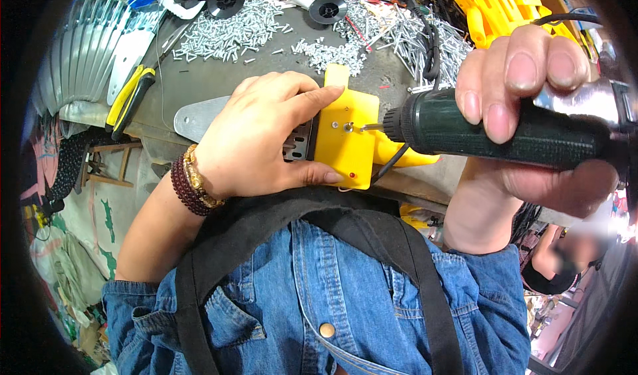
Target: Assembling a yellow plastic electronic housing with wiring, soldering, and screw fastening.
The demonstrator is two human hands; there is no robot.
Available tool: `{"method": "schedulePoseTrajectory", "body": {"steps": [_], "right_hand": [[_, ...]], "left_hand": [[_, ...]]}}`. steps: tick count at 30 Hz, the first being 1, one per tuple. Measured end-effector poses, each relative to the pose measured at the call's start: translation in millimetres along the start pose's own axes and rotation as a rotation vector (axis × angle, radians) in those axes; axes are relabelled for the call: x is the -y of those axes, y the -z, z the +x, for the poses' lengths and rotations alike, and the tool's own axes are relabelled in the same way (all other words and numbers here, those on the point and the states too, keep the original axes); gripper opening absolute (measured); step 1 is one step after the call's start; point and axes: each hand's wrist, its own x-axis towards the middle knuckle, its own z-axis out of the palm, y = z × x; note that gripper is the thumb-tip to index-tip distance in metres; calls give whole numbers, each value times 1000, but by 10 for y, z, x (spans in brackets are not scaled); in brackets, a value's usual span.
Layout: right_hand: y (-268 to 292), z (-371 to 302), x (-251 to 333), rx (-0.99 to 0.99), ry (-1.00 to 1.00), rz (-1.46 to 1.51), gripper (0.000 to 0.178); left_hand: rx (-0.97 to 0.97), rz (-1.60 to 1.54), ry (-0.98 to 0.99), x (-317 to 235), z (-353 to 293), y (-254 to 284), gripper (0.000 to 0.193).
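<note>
My left hand (262,135) is closed over a yellow plastic tool housing (365,109), its thumb and fingers pressing the housing's edges. A flat grey metal bar with a rounded end (199,117) sticks out to the left from beneath that hand. Small screws sit in the housing's upper face, and a red dot shows near its lower edge. My right hand (525,89) is wrapped around a dark electric screwdriver (505,125) held nearly level. Its thin bit points left and meets a screw (349,127) in the housing. A black cable (390,163) runs beside the housing.
Loose silver screws (229,32) lie in piles at the back, near black spools (226,1). Yellow-black pliers (131,99) and stacked metal bars (86,49) are on the left. More yellow housings (498,9) stand back right. Another person (555,262) is at lower right.
</note>
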Motion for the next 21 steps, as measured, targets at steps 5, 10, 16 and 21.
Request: {"method": "schedulePoseTrajectory", "body": {"steps": [5,10,16,21], "right_hand": [[-140,60,71,-69,-95,-58,65],[-183,2,-97,-132,-94,-4,61],[-212,-65,-213,-271,-17,60,61],[-250,-108,-238,-377,24,74,60]], "left_hand": [[-5,18,-12,-87,59,14,83],[-35,19,9,-76,-20,-7,78],[-49,151,86,-172,13,-64,60],[-123,169,61,-187,13,-96,55]]}}
